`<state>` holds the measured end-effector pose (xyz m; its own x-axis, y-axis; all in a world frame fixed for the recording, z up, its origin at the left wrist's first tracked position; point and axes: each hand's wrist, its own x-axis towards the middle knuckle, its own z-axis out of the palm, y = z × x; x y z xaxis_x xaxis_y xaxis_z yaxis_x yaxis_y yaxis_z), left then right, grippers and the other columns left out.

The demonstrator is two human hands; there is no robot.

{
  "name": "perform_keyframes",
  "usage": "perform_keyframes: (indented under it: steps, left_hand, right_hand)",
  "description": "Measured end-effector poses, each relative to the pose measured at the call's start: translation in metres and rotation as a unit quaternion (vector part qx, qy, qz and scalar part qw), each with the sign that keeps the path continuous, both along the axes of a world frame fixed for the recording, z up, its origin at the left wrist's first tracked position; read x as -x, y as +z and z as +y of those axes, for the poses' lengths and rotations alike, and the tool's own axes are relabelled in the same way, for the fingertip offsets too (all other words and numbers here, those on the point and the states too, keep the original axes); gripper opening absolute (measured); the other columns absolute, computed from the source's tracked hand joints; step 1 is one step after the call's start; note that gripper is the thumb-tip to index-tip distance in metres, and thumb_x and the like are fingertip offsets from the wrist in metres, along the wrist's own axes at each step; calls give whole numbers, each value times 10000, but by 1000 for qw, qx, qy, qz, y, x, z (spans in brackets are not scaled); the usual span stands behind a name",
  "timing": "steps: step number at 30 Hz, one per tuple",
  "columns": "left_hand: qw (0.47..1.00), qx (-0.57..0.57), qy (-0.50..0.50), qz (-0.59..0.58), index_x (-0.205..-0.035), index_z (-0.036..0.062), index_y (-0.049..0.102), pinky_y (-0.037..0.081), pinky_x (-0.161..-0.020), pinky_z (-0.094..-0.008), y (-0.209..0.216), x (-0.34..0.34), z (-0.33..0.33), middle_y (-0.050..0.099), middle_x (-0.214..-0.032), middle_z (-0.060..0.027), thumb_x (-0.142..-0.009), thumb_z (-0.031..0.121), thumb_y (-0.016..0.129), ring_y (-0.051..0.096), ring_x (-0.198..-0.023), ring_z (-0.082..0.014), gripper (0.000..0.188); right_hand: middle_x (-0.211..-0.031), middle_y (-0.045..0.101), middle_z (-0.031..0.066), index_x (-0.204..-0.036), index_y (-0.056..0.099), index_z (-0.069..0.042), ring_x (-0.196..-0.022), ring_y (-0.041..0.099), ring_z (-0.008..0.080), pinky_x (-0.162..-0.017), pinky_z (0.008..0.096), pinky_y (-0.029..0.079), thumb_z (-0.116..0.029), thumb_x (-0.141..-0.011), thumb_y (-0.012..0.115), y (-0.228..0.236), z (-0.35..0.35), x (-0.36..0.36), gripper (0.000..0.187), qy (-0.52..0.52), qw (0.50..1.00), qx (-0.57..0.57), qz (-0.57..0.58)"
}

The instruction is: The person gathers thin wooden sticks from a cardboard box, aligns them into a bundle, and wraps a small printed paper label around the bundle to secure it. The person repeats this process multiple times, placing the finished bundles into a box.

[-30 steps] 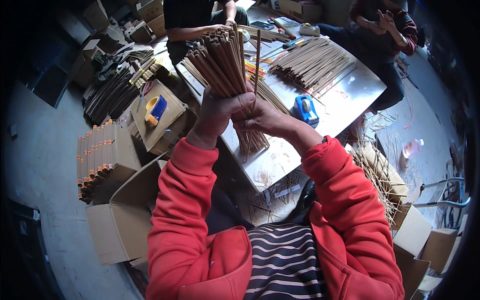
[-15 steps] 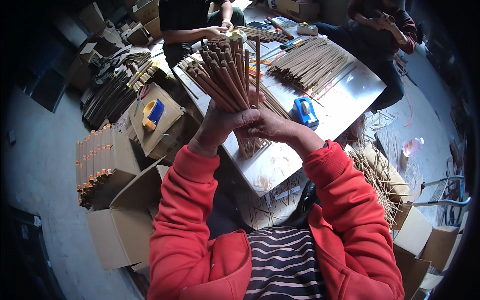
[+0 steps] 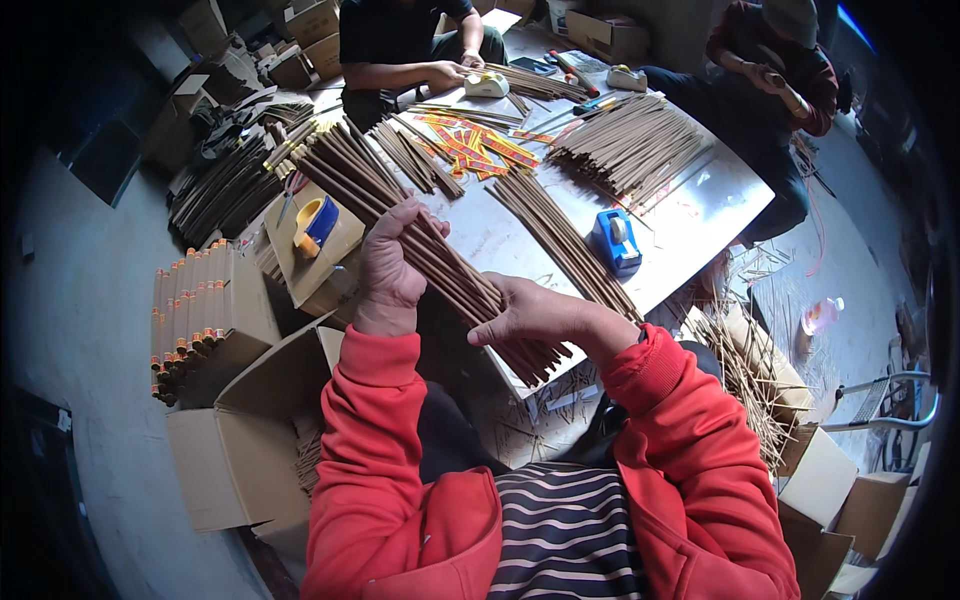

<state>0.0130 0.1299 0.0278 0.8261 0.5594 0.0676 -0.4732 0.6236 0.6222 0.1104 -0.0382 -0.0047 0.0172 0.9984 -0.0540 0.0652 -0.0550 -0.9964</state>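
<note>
A loose bundle of long brown incense sticks (image 3: 448,266) lies slantwise across both my hands, its far end up to the left and its near end over the table's front corner. My left hand (image 3: 390,268) is closed round the middle of the bundle. Nearer its lower end, my right hand (image 3: 528,310) grips it, thumb on top and the other fingers hidden. A row of similar sticks (image 3: 560,240) lies on the white table (image 3: 690,255) just beyond my right hand. Behind the bundle are a short group of sticks (image 3: 415,160) and yellow-and-red paper labels (image 3: 470,150).
A blue tape dispenser (image 3: 617,243) stands right of the sticks, near a large stick pile (image 3: 630,145). Two people work across the table. At left are an open carton (image 3: 215,460), wrapped bundles (image 3: 190,310) and a blue-and-yellow tape dispenser (image 3: 316,225). Scattered sticks (image 3: 745,375) lie at right.
The bundle has gone from nearly upright to slanting down toward me. My hands have moved apart along it, the right one lower and nearer. Labels and sticks behind it now show.
</note>
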Motion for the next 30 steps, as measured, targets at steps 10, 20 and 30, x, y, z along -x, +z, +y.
perform_keyframes:
  steps: [10, 20, 30]
  left_hand:
    - [989, 82, -50, 115, -977, -78, 572, 501, -839, -412, -88, 53, -43, 616, -901, -183, -810, 185, 648, 609, -869, -286, 320]
    - [987, 118, -72, 83, -1122, -41, 516, 507, -841, -387, -132, 23, -92, 611, -1012, -146, -854, 32, 545, 616, -919, -250, 280]
    - [937, 274, -126, 178, -981, -113, 543, 490, -868, -403, -143, 28, -88, 604, -975, -161, -708, -81, 400, 606, -884, -284, 310]
  right_hand:
    - [-813, 584, 82, -1038, 491, 34, -696, 591, 149, -652, 271, 507, -51, -718, 671, -32, -25, 40, 377, -17, 959, 141, 245]
    - [-915, 594, 114, -1146, 463, 16, -775, 603, 200, -705, 302, 509, -206, -868, 598, -68, -74, 34, 381, -128, 903, 151, 382]
    - [-1059, 590, 125, -1201, 449, 25, -894, 620, 194, -783, 338, 529, -168, -933, 447, -76, -89, 21, 331, -232, 868, 198, 393]
